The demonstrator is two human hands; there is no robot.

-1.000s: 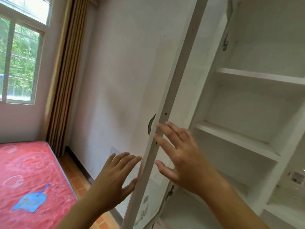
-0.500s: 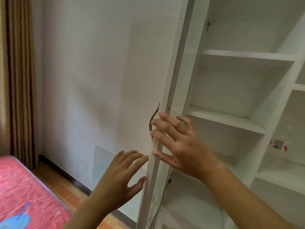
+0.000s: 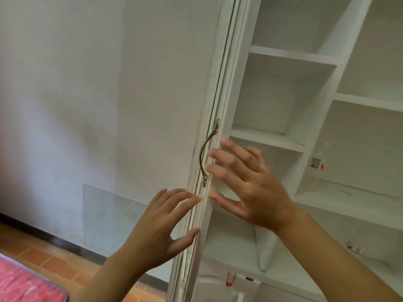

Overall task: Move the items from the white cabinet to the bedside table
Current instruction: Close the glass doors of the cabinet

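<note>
Cabinet open, nothing moved yet

We have the white cabinet (image 3: 283, 94) open, its door (image 3: 220, 118) edge-on between our hands — left hand (image 3: 161, 225) and right hand (image 3: 246, 184) both spread wide, fingertips at the door edge, holding nothing. A clear plastic bottle (image 3: 316, 168) stands on a shelf to the right, well apart from the right hand; a second labelled item (image 3: 354, 247) lies lower. We judge every transfer remains — the bedside table is out of view.

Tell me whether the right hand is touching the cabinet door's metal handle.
Apart. The head view shows the right hand with fingers spread beside the metal handle, white door edge visible between them.
</note>
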